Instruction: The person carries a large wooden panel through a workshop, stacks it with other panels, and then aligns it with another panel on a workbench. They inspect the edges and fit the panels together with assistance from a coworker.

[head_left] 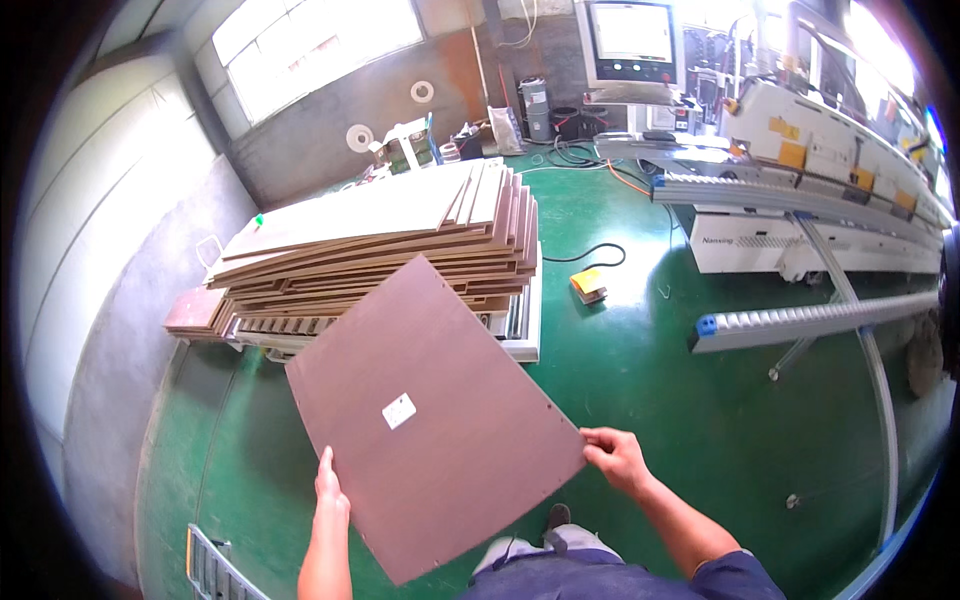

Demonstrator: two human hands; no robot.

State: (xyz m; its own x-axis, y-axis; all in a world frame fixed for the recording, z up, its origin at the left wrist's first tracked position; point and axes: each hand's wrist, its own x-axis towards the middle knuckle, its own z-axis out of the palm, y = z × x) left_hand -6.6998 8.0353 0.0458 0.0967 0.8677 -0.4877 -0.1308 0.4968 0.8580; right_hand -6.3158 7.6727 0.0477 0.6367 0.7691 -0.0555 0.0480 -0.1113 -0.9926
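The labelled brown panel spans between both hands, its seemingly longer axis toward eleven o'clock. At three, the right hand pinches its corner; at eight, the left hand touches its edge, fingertips extended, any grip beneath hidden.

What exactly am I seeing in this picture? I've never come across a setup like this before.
There's no robot here: these are a person's own bare hands, seen from a wide fisheye camera on their head, which bends straight edges. The left hand is against the left edge of a brown board with a small white label; the right hand grips its right corner. Ahead, stacked boards lie on a low frame. A white machine stands to the right.
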